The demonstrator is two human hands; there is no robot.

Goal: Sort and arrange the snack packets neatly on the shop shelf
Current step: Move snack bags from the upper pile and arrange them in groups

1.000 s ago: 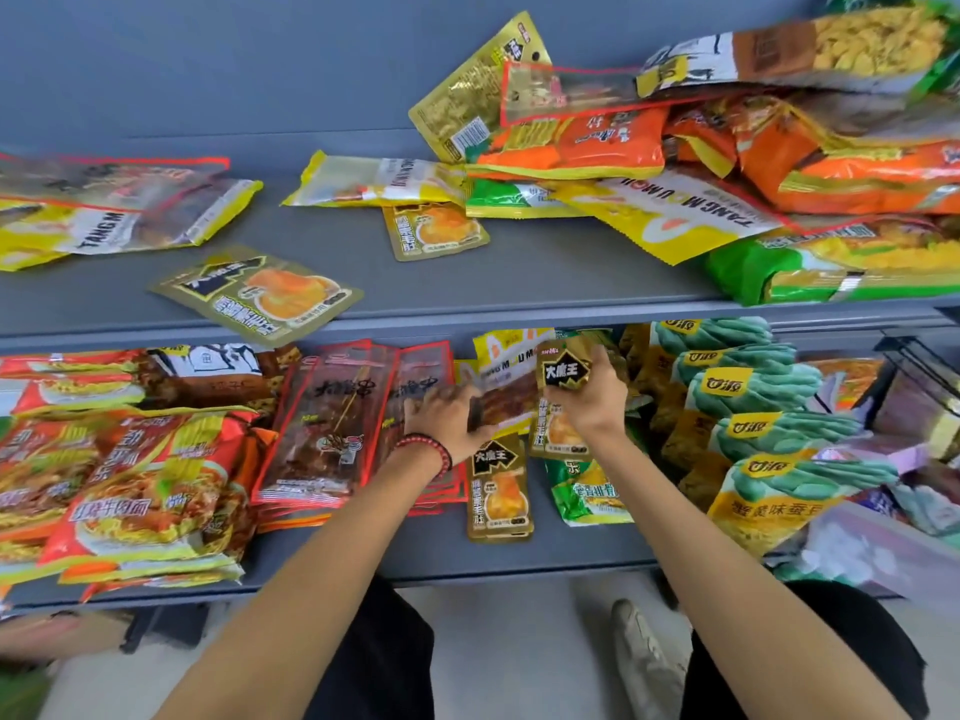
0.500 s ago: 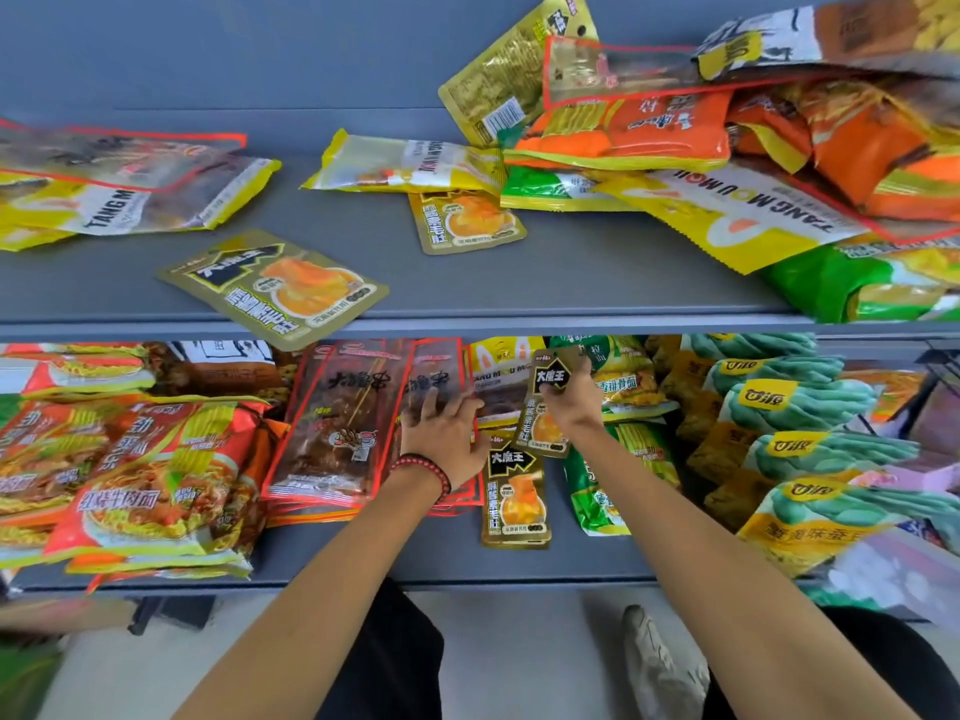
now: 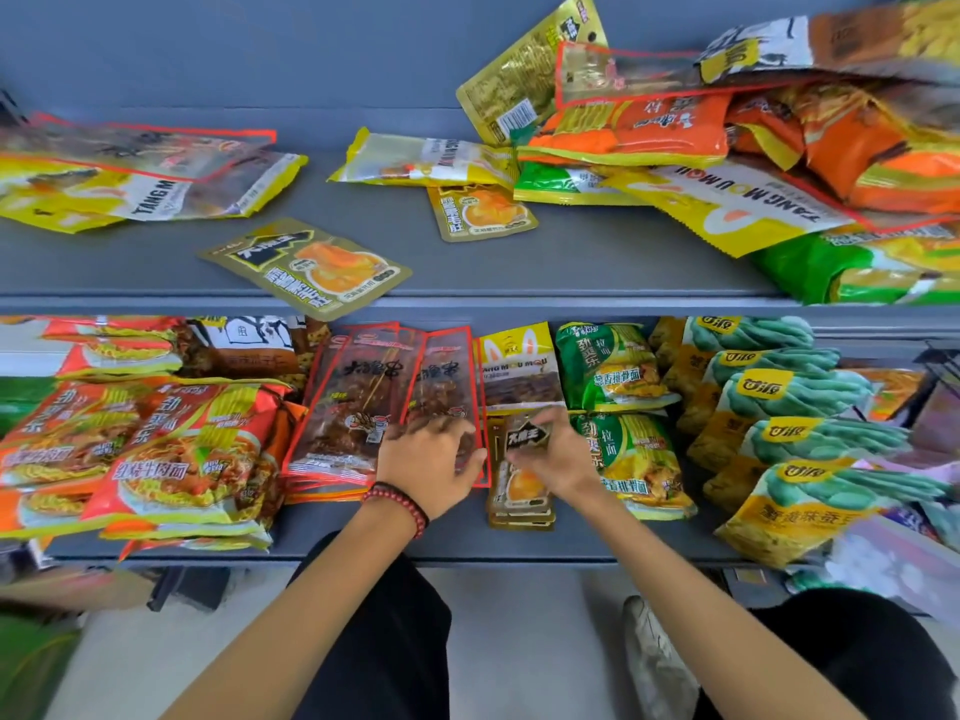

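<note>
My right hand [image 3: 563,459] pinches a small gold snack packet [image 3: 525,434] and holds it on top of a short stack of the same gold packets [image 3: 519,498] near the front of the lower shelf [image 3: 467,543]. Just to the left, my left hand [image 3: 431,462], with a red bead bracelet on the wrist, rests flat on a pile of red-edged clear skewer packets [image 3: 363,402]. Two more gold packets lie loose on the upper shelf [image 3: 597,272], one at the front edge [image 3: 306,267] and one further back [image 3: 483,213].
Red noodle bags [image 3: 171,449] fill the lower left. Green noodle bags [image 3: 623,407] and teal-and-yellow bags [image 3: 800,439] fill the right. A mixed heap of orange, yellow and green bags [image 3: 727,148] crowds the upper right. Yellow and clear packets [image 3: 130,179] lie upper left.
My right hand has brought the gold packet forward and down onto the gold stack. My left hand slid a little toward the front along the skewer packets.
</note>
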